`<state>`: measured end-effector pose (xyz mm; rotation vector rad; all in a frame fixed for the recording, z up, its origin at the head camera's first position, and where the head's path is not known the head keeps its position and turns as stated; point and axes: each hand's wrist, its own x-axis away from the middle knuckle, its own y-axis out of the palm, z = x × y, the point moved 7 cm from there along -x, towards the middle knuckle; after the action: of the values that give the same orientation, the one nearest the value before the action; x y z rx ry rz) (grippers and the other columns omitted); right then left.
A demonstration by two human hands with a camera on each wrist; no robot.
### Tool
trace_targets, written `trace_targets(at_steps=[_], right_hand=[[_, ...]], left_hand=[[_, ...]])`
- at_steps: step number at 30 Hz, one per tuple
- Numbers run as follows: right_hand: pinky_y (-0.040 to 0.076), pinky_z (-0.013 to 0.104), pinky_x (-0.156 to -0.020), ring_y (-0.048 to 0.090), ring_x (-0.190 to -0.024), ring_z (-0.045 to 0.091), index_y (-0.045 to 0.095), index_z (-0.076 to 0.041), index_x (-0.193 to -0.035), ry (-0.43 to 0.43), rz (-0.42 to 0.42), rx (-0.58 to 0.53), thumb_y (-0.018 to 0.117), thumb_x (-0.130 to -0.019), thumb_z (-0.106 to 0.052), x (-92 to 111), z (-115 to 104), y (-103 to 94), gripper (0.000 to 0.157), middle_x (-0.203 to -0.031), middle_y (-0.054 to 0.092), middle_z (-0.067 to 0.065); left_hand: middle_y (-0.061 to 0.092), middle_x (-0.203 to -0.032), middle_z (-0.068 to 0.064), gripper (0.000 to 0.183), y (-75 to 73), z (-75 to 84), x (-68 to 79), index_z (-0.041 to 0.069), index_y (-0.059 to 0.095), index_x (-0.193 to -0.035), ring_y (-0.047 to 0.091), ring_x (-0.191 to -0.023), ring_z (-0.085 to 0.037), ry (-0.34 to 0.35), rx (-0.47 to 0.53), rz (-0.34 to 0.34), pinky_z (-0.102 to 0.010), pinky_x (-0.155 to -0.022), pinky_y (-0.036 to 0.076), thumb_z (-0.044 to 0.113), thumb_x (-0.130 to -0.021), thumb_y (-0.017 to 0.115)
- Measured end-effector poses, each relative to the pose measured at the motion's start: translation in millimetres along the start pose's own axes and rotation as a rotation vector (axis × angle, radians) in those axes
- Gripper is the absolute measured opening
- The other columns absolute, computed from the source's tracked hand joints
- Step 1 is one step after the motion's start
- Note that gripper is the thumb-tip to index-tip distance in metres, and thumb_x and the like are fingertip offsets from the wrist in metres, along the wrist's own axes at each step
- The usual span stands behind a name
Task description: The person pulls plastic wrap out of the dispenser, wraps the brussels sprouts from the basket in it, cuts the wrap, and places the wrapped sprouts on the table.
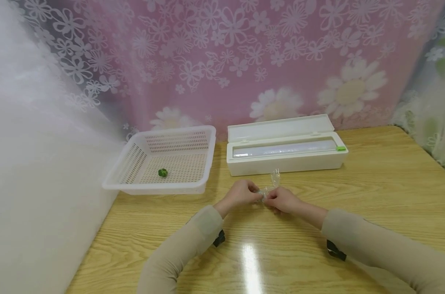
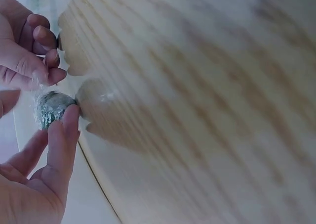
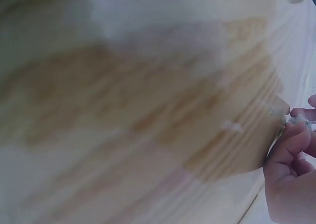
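In the left wrist view, a small greenish bundle wrapped in clear cling film sits between the fingertips of my left hand. Its contents look dark green, blurred by the film. Close beside it, my right hand pinches gathered cling film at the bundle's side. A loose end of the film sticks up beyond the right hand's fingers in the head view. Both hands are held together low over the wooden table, in front of the white box. From the right wrist, the bundle is mostly hidden behind the right fingers.
A white cling film box stands behind the hands, lid raised, a roll of film inside and a green slider at its right end. At left, a white plastic basket holds one broccoli floret.
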<state>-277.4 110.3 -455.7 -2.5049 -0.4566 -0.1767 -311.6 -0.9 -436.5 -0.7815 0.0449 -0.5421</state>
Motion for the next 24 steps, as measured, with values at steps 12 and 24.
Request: trace_targets(at_steps=[12,24], right_hand=[[0.044,0.026,-0.047,0.053,-0.055,0.013,0.062,-0.001,-0.074,0.017,-0.005,0.03,0.06,-0.083,-0.014,2,1,-7.5,0.016,-0.064,0.057,0.002],[0.044,0.027,-0.051,0.053,-0.058,0.018,0.061,0.007,-0.089,-0.129,0.08,0.071,0.051,-0.086,-0.005,9,-12,-34.9,0.015,-0.074,0.059,0.011]], left_hand=[[0.056,-0.069,0.003,0.021,1.3,2.7,-1.5,0.007,0.06,-0.079,0.051,-0.058,-0.01,-0.018,-0.065,0.027,-0.021,-0.049,0.043,0.024,-0.075,0.072],[0.055,-0.065,0.002,0.023,3.5,8.4,-0.2,0.004,0.062,-0.082,0.046,-0.053,-0.009,-0.032,-0.163,0.023,-0.021,-0.046,0.04,0.025,-0.076,0.068]])
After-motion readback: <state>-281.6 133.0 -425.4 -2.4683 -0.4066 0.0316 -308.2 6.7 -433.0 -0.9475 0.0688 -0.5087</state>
